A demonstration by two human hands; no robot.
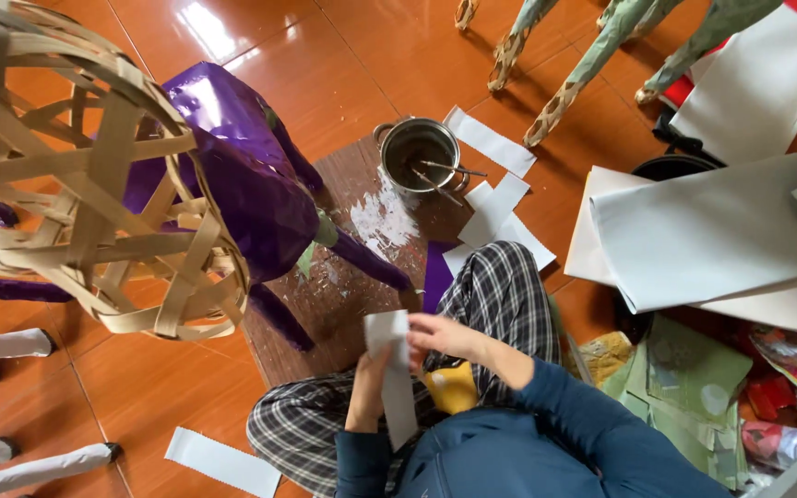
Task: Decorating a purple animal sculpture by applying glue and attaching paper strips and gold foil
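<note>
**Paper strip held upright over the lap**

A woven bamboo-strip frame [85, 175] is filling the upper left, with a purple foil-covered figure [251, 175] standing just behind it on a brown board [343, 295] that is lying on the orange tiled floor [159, 387]. Large white paper sheets [712, 231] are lying stacked at the right; below them, green card pieces [684, 378] and colourful printed packages [786, 369] are crowding the lower right corner. A metal pot [420, 152] holding brushes is sitting at the board's far edge, beside cut white strips [495, 207].

The person is sitting in checked trousers with a white paper strip [394, 369] over the lap. Its long axis is running near vertical in view, top end pointing toward the board, lower end toward the body. The left hand [368, 383] is closing its grip on the strip's left edge; the right hand [440, 337] is pinching its upper right edge. Another white strip [221, 461] is lying flat on the floor, lower left.
</note>
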